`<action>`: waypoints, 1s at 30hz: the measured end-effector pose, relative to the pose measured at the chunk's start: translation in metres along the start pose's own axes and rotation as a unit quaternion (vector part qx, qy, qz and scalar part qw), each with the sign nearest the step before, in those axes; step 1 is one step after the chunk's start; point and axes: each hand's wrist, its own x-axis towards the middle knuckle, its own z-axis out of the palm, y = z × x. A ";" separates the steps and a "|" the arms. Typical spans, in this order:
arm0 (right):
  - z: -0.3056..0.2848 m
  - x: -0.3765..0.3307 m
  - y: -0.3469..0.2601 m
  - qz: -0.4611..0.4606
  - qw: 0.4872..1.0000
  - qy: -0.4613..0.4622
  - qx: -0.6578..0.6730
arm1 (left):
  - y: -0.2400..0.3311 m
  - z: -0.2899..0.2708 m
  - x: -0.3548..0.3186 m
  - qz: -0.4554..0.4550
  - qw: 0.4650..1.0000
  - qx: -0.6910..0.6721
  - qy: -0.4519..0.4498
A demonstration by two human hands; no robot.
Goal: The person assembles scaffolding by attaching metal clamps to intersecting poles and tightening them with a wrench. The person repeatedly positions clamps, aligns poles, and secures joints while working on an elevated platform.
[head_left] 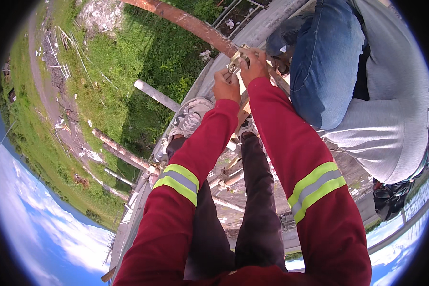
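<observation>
Both hands are up at a metal scaffold clamp [235, 59] by the end of a rusty, reddish-brown pipe [186, 23]. With fingers bent round the clamp's upper side, my right hand [255, 66] grips it. My left hand [225, 86] is closed at the clamp's near side, fingertips by its bolt end; whether they pinch a nut is hidden. Red sleeves with yellow and silver bands cover both arms. Below my left hand, my light-coloured shoe [194, 116] rests by the ledge.
Another person in jeans [326, 62] and a grey shirt [383, 124] crouches close on my right. Grey and rusty pipe ends [157, 95] stick out past the concrete edge on the left. Beyond that edge, grassy ground [100, 62] lies far below. More pipes cross beneath my legs.
</observation>
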 end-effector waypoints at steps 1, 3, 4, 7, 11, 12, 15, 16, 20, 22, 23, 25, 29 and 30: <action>-0.001 -0.001 0.003 0.007 1.000 -0.015 -0.012 | 0.000 -0.001 -0.001 0.040 0.997 0.066 0.013; -0.005 0.000 0.006 -0.015 0.999 -0.030 0.002 | 0.002 0.000 0.004 0.150 0.974 0.171 0.011; -0.007 0.001 0.006 -0.023 0.999 -0.036 0.002 | 0.003 0.001 0.008 0.169 0.956 0.238 0.027; -0.007 0.000 0.005 -0.017 0.999 -0.046 0.016 | 0.010 -0.005 0.020 0.155 0.948 0.276 -0.047; -0.006 -0.014 0.008 -0.129 0.990 -0.043 -0.042 | 0.018 -0.048 0.018 0.106 0.956 0.216 -0.166; -0.007 -0.018 0.009 -0.166 0.983 -0.048 -0.067 | 0.018 -0.066 0.013 0.073 0.959 0.201 -0.186; -0.008 -0.022 0.011 -0.207 0.973 -0.043 -0.093 | 0.011 -0.113 0.006 -0.002 0.950 0.225 -0.215; -0.008 -0.022 0.012 -0.212 0.972 -0.035 -0.094 | 0.006 -0.122 0.006 -0.037 0.943 0.248 -0.220; -0.005 -0.020 0.015 -0.228 0.967 -0.026 -0.108 | -0.015 -0.115 0.013 -0.066 0.942 0.267 -0.193; -0.005 -0.020 0.019 -0.229 0.965 -0.038 -0.122 | -0.024 -0.095 0.013 -0.066 0.949 0.250 -0.180; -0.004 -0.020 0.020 -0.224 0.966 -0.046 -0.125 | -0.028 -0.085 0.012 -0.072 0.954 0.228 -0.181; -0.005 -0.019 0.022 -0.219 0.966 -0.043 -0.133 | -0.035 -0.071 0.005 -0.082 0.963 0.183 -0.178; -0.006 -0.014 0.019 -0.230 0.960 -0.020 -0.160 | -0.054 -0.075 -0.026 -0.108 0.967 0.184 -0.138; -0.005 -0.014 0.018 -0.221 0.959 -0.018 -0.177 | -0.061 -0.082 -0.035 -0.121 0.960 0.201 -0.150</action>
